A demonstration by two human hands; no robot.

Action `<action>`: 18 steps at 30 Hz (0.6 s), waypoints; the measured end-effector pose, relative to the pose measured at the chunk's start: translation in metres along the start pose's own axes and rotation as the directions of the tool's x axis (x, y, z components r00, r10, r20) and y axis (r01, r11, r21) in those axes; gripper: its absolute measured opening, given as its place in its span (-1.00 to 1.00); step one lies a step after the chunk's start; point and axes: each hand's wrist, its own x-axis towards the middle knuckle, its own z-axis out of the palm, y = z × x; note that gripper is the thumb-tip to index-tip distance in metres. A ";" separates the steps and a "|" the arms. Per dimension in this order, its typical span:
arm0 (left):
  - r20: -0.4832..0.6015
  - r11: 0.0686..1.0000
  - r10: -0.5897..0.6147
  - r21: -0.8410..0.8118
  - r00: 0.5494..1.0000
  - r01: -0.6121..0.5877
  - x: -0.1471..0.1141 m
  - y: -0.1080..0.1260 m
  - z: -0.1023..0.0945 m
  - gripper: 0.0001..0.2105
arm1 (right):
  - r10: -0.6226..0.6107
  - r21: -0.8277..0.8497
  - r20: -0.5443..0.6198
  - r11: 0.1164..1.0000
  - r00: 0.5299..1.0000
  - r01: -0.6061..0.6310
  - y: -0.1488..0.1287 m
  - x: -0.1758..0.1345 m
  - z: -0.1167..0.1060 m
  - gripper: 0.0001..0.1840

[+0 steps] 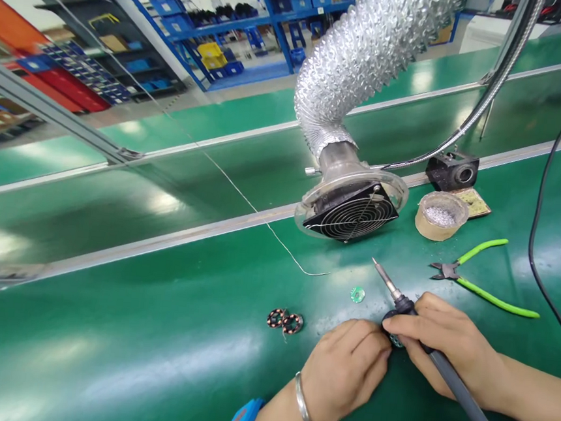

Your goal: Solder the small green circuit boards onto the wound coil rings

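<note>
A round part (395, 340) is located between the left hand (343, 367) and the right hand (455, 342), at the green table (150, 356). A soldering iron (456, 387) is gripped by the right hand. Blue shelves (252, 83) are seen beyond. The part is mostly covered; the curled left hand's hold cannot be told.

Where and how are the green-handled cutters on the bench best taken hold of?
The cutters are probably best held around the middle of both handles, coming from above on the picture's right. The handles splay open toward that side while the cutting head points left, so the grip stays clear of it. Mind the black cable near the handle ends.
</note>
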 end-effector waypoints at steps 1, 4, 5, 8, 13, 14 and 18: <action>-0.013 0.996 -0.052 -0.072 0.999 0.051 0.000 0.002 0.000 -0.92 | -0.001 0.006 -0.002 1.000 1.000 0.001 0.000 0.000 0.000 -0.65; -0.007 0.941 -0.225 -0.260 0.974 0.215 0.001 0.009 0.001 -0.91 | -0.009 0.022 -0.018 1.000 1.000 0.009 0.001 0.000 0.001 -0.66; 0.010 0.914 -0.281 -0.302 0.960 0.271 0.002 0.011 0.001 -0.91 | -0.010 0.024 -0.024 1.000 1.000 0.011 0.001 0.000 0.001 -0.66; 0.094 0.810 -0.449 -0.376 0.888 0.449 0.006 0.017 0.002 -0.90 | -0.022 0.017 -0.049 1.000 0.999 0.023 0.003 0.000 0.003 -0.65; 0.300 0.524 -0.635 -0.510 0.712 0.682 0.011 0.018 0.006 -0.87 | -0.154 0.018 -0.027 0.988 0.988 0.154 0.008 -0.004 0.004 -0.58; 0.365 0.438 -0.648 -0.540 0.669 0.719 0.011 0.016 0.007 -0.89 | -0.176 0.017 -0.020 0.984 0.984 0.177 0.009 -0.005 0.005 -0.57; 0.549 0.158 -0.646 -0.584 0.531 0.796 0.009 0.012 0.008 -0.88 | -0.198 0.013 0.007 0.980 0.980 0.198 0.008 -0.005 0.003 -0.58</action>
